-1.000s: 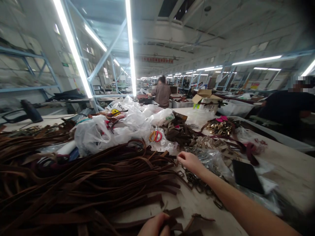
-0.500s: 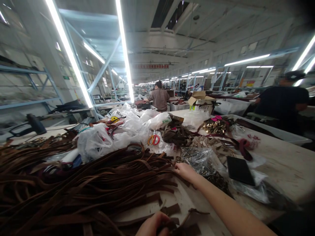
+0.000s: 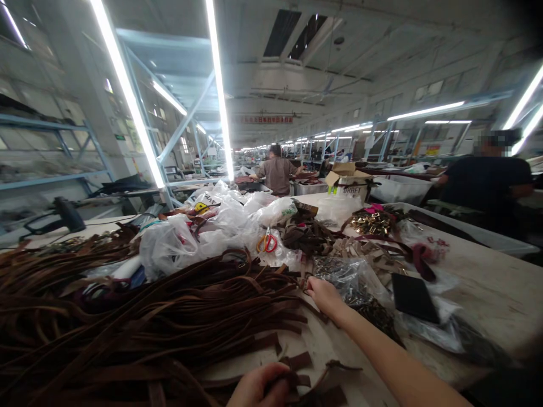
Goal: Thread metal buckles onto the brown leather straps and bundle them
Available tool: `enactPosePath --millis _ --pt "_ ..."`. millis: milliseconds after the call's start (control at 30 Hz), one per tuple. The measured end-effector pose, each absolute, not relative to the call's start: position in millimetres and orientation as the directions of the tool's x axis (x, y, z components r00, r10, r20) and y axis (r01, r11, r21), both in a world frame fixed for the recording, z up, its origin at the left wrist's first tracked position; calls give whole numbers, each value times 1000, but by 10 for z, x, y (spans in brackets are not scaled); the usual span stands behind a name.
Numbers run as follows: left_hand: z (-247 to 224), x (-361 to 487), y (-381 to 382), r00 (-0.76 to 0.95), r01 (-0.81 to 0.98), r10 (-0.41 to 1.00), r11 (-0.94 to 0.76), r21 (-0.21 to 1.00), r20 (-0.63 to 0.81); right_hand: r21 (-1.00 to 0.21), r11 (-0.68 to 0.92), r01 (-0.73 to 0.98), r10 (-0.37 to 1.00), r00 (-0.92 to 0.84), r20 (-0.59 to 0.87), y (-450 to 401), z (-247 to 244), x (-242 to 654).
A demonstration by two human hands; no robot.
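Many long brown straps (image 3: 186, 322) lie in a heap from the left across the table, their ends pointing right. Low in the view, my left hand (image 3: 261, 387) is closed with its fingers curled around a brown strap; part of its grip is out of frame. My right hand (image 3: 326, 297) reaches to the far right ends of the heap with its fingertips pinched together. What lies between those fingertips is too small to make out. Right beside it is a clear plastic bag (image 3: 345, 274) of metal buckles.
Red and orange-handled scissors (image 3: 267, 243) lie on white plastic bags (image 3: 169, 243) behind the straps. A black flat device (image 3: 414, 298) rests on plastic at right. Farther off are gold buckles (image 3: 371, 222), an open carton (image 3: 348, 183) and two other people.
The view has tilted slightly, so the scene sits a little lower and to the right. Both hands keep nearly the same place; my right hand has shifted very slightly.
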State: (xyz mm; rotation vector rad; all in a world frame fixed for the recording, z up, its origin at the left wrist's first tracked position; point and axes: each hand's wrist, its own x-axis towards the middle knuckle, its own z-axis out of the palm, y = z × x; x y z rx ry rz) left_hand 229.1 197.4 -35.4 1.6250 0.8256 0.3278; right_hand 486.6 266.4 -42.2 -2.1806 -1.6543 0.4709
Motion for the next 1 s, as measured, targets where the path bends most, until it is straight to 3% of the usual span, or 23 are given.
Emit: enactPosePath --millis 100,167,200,267,333,433,567,700,800,900,1000 --pt "-349 2309 2064 621 289 776 -93 953 -112 -664 -231 712 964 260 -56 2412 -295 4662" --pt "-319 2327 2115 547 247 834 -80 966 -71 -821 -221 527 967 228 -114 2201 -249 4426" --pt "-299 2336 2132 515 227 855 -63 972 -65 -957 -251 149 952 218 -216 2096 -238 4294" --pt "-262 2349 2150 469 187 881 -36 982 -57 -874 -285 -394 924 128 -360 1913 -233 4041" --pt "-238 2353 2152 446 150 894 -22 988 -48 -721 -298 -626 915 27 -403 1785 -240 3844" --pt "-236 2350 2150 445 121 891 35 992 -85 -651 -318 -689 914 -41 -403 1694 -261 3694" --pt "-260 2359 2168 461 110 867 156 982 -190 -689 -345 -638 915 -66 -398 1664 -294 3708" --pt "-291 2371 2185 512 135 822 212 968 -251 -902 -248 -355 960 36 -278 1688 -313 3823" --pt "-315 2368 2195 541 175 800 195 965 -260 -977 -138 -163 989 28 -145 1722 -331 3881" --pt "-320 2365 2198 526 152 823 155 976 -213 -968 -159 -193 986 11 -164 1727 -353 3859" --pt "-310 2370 2175 520 138 826 169 976 -217 -926 -175 -334 957 164 -240 1690 -358 3767"
